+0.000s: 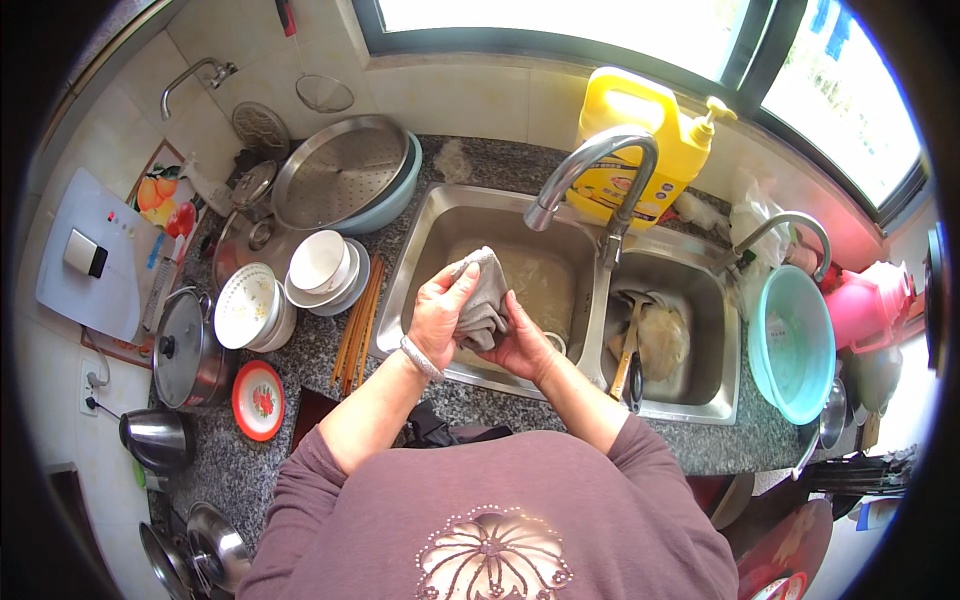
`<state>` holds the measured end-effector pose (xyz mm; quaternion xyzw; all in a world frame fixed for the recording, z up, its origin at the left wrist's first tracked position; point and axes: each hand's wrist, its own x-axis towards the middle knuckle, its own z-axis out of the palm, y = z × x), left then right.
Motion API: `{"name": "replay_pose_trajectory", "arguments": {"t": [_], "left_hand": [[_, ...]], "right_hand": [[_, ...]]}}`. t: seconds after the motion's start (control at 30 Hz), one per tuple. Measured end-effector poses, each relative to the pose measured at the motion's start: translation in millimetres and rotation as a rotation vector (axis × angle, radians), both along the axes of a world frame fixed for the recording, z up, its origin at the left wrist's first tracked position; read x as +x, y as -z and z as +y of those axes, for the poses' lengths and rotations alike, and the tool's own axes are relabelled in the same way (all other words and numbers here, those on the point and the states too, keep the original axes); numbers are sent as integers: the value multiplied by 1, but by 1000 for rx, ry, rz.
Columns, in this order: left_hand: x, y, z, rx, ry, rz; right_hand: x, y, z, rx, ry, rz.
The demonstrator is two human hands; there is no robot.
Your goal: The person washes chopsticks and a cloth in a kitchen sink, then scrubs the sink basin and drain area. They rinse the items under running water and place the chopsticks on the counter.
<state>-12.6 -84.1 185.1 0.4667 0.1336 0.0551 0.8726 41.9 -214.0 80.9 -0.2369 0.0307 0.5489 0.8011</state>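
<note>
A wrinkled grey cloth point(480, 304) is held up over the left basin point(442, 217) of the stainless steel sink. My left hand point(439, 304) grips it from the left, thumb lying along its front. From the lower right, my right hand point(529, 341) cups the same cloth, its fingers partly hidden behind the folds. Shallow cloudy water point(547, 277) covers the bottom of that basin. To the right of my hands, the smaller basin holds a ladle-like utensil with a wooden handle point(625, 360) and a pale, rounded item point(664, 341) that I cannot identify.
A chrome faucet point(559, 180) arches over the left basin, before a yellow detergent jug point(675, 150). Chopsticks point(360, 322), stacked bowls point(251, 307) and a lidded pot point(184, 349) stand left of the sink. On the right sits a turquoise basin point(791, 345).
</note>
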Motion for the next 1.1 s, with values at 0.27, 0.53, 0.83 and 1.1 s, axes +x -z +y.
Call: {"name": "replay_pose_trajectory", "arguments": {"t": [0.27,0.53,0.83,1.1], "left_hand": [[7,30,30,66,-97,103],[-3,100,58,235,-118,442],[12,96,39,292,128,224],[10,109,36,-312,380,336]], "right_hand": [[16,-15,5,-126,287,-86],[40,-41,8,-265,357,-134],[39,-74,22,-171,6,-330],[53,-42,23,-257,373,-465]]}}
